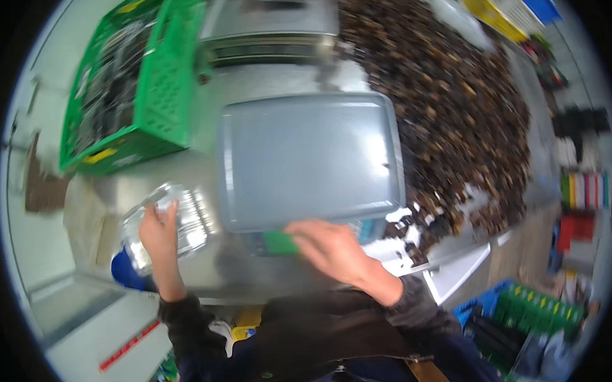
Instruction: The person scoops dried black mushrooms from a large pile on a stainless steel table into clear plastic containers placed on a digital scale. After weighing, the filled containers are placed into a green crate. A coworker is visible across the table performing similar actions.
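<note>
In front of me stands a bench scale with a grey metal weighing plate; nothing lies on the plate. My right hand is at the scale's front edge, its fingers stretched over the green-lit display panel. It appears to hold nothing, and blur hides whether it touches the panel. To the left, my left hand has its fingers on clear plastic containers that look stacked on the steel table. Whether its fingers grip one cannot be made out. A blue object lies beside them at the table's edge.
A large heap of dark brown pieces covers the right side. At the back left, a green plastic crate holds packs with dark contents. Behind the scale sits a steel appliance. More crates stand at the lower right.
</note>
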Action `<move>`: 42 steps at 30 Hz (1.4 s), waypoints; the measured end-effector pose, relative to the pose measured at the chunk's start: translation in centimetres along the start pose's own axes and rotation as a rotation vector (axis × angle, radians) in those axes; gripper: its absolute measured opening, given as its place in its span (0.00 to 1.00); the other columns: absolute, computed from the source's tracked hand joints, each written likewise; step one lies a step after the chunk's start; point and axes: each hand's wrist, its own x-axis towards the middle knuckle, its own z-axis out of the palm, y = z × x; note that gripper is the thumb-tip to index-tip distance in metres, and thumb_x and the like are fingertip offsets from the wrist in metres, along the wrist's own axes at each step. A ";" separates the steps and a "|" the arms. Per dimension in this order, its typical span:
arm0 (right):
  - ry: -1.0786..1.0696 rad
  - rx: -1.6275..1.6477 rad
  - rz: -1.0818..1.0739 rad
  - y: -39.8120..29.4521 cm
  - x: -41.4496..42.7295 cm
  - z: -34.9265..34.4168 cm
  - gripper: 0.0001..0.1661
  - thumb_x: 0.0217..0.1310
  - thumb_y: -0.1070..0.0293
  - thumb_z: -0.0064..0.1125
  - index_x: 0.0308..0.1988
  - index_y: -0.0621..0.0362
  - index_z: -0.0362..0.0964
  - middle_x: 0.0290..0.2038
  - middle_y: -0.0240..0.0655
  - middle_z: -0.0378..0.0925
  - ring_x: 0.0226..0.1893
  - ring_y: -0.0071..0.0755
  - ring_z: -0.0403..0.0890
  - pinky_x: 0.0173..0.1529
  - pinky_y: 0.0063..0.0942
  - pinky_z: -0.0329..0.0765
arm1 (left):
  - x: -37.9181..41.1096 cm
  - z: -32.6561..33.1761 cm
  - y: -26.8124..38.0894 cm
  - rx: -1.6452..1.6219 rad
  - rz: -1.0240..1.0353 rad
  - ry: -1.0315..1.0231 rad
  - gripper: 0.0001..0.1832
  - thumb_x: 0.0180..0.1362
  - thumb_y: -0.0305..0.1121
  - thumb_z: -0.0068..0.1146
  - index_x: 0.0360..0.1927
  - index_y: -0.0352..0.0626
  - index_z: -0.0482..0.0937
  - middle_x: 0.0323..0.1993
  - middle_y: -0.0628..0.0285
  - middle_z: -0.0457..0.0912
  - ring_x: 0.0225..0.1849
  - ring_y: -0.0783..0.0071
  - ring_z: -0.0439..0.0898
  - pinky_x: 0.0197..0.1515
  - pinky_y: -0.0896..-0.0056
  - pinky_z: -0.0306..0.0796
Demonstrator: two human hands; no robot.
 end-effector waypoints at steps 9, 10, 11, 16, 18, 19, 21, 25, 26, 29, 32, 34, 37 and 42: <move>-0.049 -0.021 -0.052 0.3 -4.8 -1.7 0.11 0.62 0.71 0.56 0.46 0.52 0.73 0.38 0.36 0.80 0.35 0.47 0.81 0.37 0.39 0.77 | -1.5 5.0 -4.4 -0.339 -0.175 -0.280 0.18 0.55 0.42 0.68 0.25 0.34 0.81 0.19 0.63 0.77 0.20 0.76 0.71 0.23 0.71 0.64; -0.044 -0.022 -0.039 0.5 -5.6 -2.1 0.11 0.62 0.71 0.55 0.45 0.54 0.73 0.38 0.36 0.80 0.35 0.47 0.81 0.37 0.40 0.77 | -1.2 4.6 -5.2 -0.467 -0.268 -0.303 0.18 0.56 0.42 0.68 0.23 0.35 0.81 0.19 0.66 0.76 0.19 0.79 0.70 0.22 0.74 0.63; -0.040 -0.024 -0.026 0.9 -6.4 -2.4 0.10 0.61 0.72 0.55 0.44 0.56 0.73 0.37 0.37 0.79 0.35 0.48 0.81 0.37 0.41 0.77 | -0.9 4.7 -6.2 -0.531 -0.314 -0.312 0.17 0.56 0.42 0.67 0.24 0.37 0.82 0.20 0.67 0.76 0.20 0.80 0.70 0.22 0.76 0.62; 0.027 -0.027 0.000 2.6 -9.9 -3.8 0.09 0.62 0.72 0.54 0.43 0.55 0.73 0.36 0.36 0.80 0.35 0.47 0.81 0.38 0.41 0.78 | 0.2 5.5 -7.6 -0.783 -0.563 -0.336 0.16 0.57 0.46 0.66 0.35 0.43 0.84 0.24 0.70 0.78 0.20 0.82 0.70 0.22 0.80 0.62; 0.038 -0.017 0.013 3.2 -11.2 -4.2 0.09 0.62 0.71 0.54 0.44 0.55 0.73 0.37 0.36 0.80 0.35 0.48 0.81 0.38 0.41 0.78 | 1.2 5.9 -9.9 -0.875 -0.623 -0.339 0.14 0.60 0.44 0.62 0.37 0.43 0.82 0.27 0.68 0.79 0.22 0.81 0.73 0.22 0.78 0.65; 0.039 -0.009 0.017 3.6 -11.9 -4.4 0.09 0.62 0.71 0.54 0.44 0.55 0.73 0.37 0.36 0.80 0.35 0.48 0.81 0.38 0.41 0.78 | 1.5 6.0 -11.5 -0.894 -0.603 -0.275 0.13 0.61 0.42 0.61 0.37 0.42 0.82 0.27 0.67 0.79 0.23 0.80 0.74 0.22 0.78 0.65; 0.070 -0.024 0.037 4.9 -13.3 -4.5 0.09 0.61 0.71 0.55 0.43 0.54 0.73 0.37 0.35 0.80 0.36 0.49 0.81 0.39 0.41 0.78 | 1.8 5.6 -12.0 -0.933 -0.554 -0.164 0.12 0.63 0.39 0.57 0.38 0.41 0.82 0.29 0.64 0.80 0.25 0.79 0.75 0.23 0.77 0.66; 0.184 -0.074 0.096 7.1 -16.5 -6.7 0.09 0.59 0.71 0.55 0.42 0.54 0.74 0.38 0.37 0.81 0.37 0.49 0.82 0.40 0.41 0.79 | -3.1 2.2 -4.4 -0.395 -0.207 0.733 0.13 0.66 0.35 0.50 0.40 0.35 0.79 0.29 0.59 0.79 0.28 0.74 0.77 0.30 0.74 0.73; 0.220 -0.113 0.123 7.9 -17.3 -7.3 0.08 0.59 0.71 0.55 0.41 0.54 0.74 0.38 0.38 0.81 0.37 0.48 0.82 0.40 0.41 0.79 | -4.8 1.7 -2.1 -0.465 -0.194 0.720 0.13 0.67 0.34 0.49 0.41 0.34 0.79 0.30 0.58 0.79 0.29 0.73 0.78 0.32 0.74 0.74; 0.293 -0.245 0.191 10.3 -19.6 -10.2 0.08 0.59 0.71 0.55 0.41 0.54 0.75 0.37 0.39 0.81 0.36 0.47 0.82 0.40 0.40 0.79 | -9.0 0.9 4.2 -0.553 -0.062 0.672 0.12 0.68 0.32 0.47 0.45 0.33 0.77 0.33 0.58 0.79 0.32 0.71 0.78 0.36 0.72 0.74; 0.343 -0.342 0.367 13.9 -20.2 -13.1 0.11 0.59 0.72 0.56 0.44 0.57 0.76 0.39 0.42 0.81 0.39 0.49 0.82 0.44 0.39 0.79 | -12.1 0.5 11.5 -0.450 0.241 0.595 0.10 0.68 0.28 0.47 0.45 0.34 0.77 0.36 0.58 0.79 0.34 0.70 0.78 0.39 0.72 0.74; 0.391 -0.406 0.406 15.2 -18.9 -15.3 0.11 0.58 0.72 0.57 0.43 0.57 0.76 0.38 0.42 0.81 0.39 0.49 0.82 0.43 0.40 0.78 | -12.5 0.8 15.9 -0.407 0.514 0.477 0.08 0.66 0.24 0.49 0.44 0.34 0.78 0.37 0.57 0.79 0.35 0.68 0.78 0.40 0.71 0.73; 0.326 -0.545 0.402 16.9 -16.6 -16.3 0.15 0.56 0.65 0.62 0.44 0.59 0.74 0.38 0.43 0.78 0.38 0.51 0.81 0.41 0.42 0.78 | -12.2 2.5 21.8 -0.328 0.805 0.205 0.09 0.60 0.19 0.53 0.44 0.36 0.78 0.37 0.53 0.79 0.37 0.60 0.79 0.44 0.67 0.73; 0.168 -0.671 0.505 18.2 -14.0 -14.0 0.19 0.54 0.59 0.65 0.41 0.60 0.72 0.38 0.46 0.76 0.35 0.53 0.82 0.39 0.45 0.78 | -14.5 3.5 27.8 -0.253 0.831 -0.097 0.16 0.56 0.22 0.59 0.49 0.38 0.77 0.46 0.52 0.78 0.48 0.56 0.78 0.51 0.63 0.72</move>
